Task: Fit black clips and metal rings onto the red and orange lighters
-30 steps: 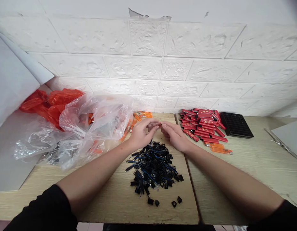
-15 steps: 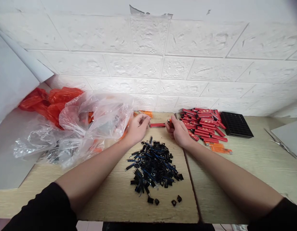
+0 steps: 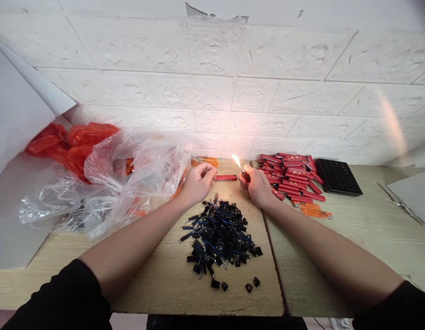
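Mid-frame, a yellow-white flame (image 3: 236, 160) now rises from the small half-hidden lighter (image 3: 245, 174) clasped in the right hand's (image 3: 257, 185) fingers: it ignites. The left hand's (image 3: 197, 184) fingers pinch together, contents unclear, near a flat red plastic case (image 3: 226, 177).

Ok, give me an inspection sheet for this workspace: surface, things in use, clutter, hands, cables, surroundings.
Surface: wooden table with a dark seam.
Things in use: lit lighter, flame showing; red lighter lying flat between the hands; pile of black parts nearer the person.
Clutter: clear bags and red bag left; red heap, black tray, metal tool right.
Hands: right hand grips the lit lighter; left hand beside the red lighter, any grip unclear.
Cables: blue wires in the pile; thin dark cord below the table edge.
Surroundings: white brick-patterned wall behind.
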### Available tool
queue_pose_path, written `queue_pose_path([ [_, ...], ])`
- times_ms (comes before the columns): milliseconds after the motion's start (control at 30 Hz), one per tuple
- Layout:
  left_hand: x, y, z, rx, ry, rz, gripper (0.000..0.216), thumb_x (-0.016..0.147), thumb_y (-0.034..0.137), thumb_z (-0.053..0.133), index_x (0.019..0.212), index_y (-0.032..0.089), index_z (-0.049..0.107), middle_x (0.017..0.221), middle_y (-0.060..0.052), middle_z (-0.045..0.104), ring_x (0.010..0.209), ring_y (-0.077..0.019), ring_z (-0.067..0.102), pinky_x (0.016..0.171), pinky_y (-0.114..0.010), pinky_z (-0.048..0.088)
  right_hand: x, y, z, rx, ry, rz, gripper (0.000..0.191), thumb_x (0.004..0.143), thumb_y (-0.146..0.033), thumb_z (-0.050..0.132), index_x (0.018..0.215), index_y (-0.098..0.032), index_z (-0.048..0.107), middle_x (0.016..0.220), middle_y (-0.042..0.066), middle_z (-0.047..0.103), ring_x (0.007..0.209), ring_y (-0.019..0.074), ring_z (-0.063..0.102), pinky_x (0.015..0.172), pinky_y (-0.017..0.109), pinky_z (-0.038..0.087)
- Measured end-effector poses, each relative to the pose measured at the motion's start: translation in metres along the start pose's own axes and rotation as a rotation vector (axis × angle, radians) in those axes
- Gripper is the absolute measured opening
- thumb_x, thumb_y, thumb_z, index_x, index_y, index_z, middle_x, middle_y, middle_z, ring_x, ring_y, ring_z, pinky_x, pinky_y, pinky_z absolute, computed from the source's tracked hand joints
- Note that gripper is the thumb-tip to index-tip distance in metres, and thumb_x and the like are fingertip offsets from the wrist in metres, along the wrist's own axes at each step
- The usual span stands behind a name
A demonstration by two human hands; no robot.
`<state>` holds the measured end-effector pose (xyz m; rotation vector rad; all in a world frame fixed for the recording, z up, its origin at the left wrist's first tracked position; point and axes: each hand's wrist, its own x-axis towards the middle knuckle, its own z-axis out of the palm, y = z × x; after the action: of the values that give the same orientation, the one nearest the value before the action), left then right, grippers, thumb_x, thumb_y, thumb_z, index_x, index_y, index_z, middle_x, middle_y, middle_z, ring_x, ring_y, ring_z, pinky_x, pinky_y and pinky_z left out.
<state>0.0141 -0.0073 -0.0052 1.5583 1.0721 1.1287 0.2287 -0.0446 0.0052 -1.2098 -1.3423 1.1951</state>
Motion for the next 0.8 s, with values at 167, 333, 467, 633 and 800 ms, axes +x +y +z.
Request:
queue_pose_path([
  [167,0.001,-0.001,0.000,-0.034,-0.006,0.001,0.019,0.099,0.032,0.064,0.084,0.021,0.065,0.076,-0.001,0.067,0.065,-0.0150,0.058,0.066,-0.031,0.046,0.003,0.001,-0.001,0.034,-0.012,0.020,0.072,0.099,-0.085,0.043,0.058,-0.026,0.036,0.056,-0.004,0.027,0.049,0.0121,0.020,0.046,0.032,0.015],
  [333,0.000,0.003,0.000,-0.035,-0.008,-0.029,0.013,0.096,0.030,0.066,0.087,0.021,0.066,0.078,-0.001,0.068,0.066,-0.0148,0.058,0.066,-0.031,0.045,0.004,0.003,-0.001,-0.005,0.007,0.015,0.066,0.101,-0.076,0.048,0.059,-0.026,0.039,0.055,-0.003,0.029,0.049,0.0132,0.026,0.047,0.032,0.017],
  [467,-0.001,0.005,0.001,-0.036,-0.004,-0.032,0.012,0.096,0.028,0.065,0.086,0.021,0.065,0.078,-0.002,0.068,0.065,-0.0145,0.057,0.064,-0.031,0.044,0.001,-0.002,0.000,-0.052,0.008,-0.020,0.060,0.104,-0.065,0.047,0.059,-0.026,0.037,0.054,-0.002,0.032,0.050,0.0137,0.026,0.047,0.032,0.018],
  [633,0.000,0.005,0.001,-0.088,0.018,-0.050,0.006,0.096,0.021,0.062,0.091,0.020,0.066,0.078,-0.002,0.067,0.065,-0.0140,0.058,0.064,-0.030,0.045,0.001,0.000,-0.001,-0.033,0.018,0.016,0.062,0.104,-0.071,0.044,0.062,-0.026,0.039,0.055,-0.002,0.032,0.050,0.0137,0.026,0.046,0.031,0.019],
  [800,0.000,0.005,0.001,-0.102,0.045,-0.057,0.008,0.091,0.015,0.063,0.097,0.020,0.066,0.080,-0.001,0.068,0.068,-0.0142,0.060,0.066,-0.030,0.045,0.006,0.013,-0.004,-0.121,0.000,-0.052,0.062,0.104,-0.074,0.040,0.064,-0.027,0.033,0.056,-0.002,0.033,0.051,0.0145,0.027,0.046,0.032,0.022],
])
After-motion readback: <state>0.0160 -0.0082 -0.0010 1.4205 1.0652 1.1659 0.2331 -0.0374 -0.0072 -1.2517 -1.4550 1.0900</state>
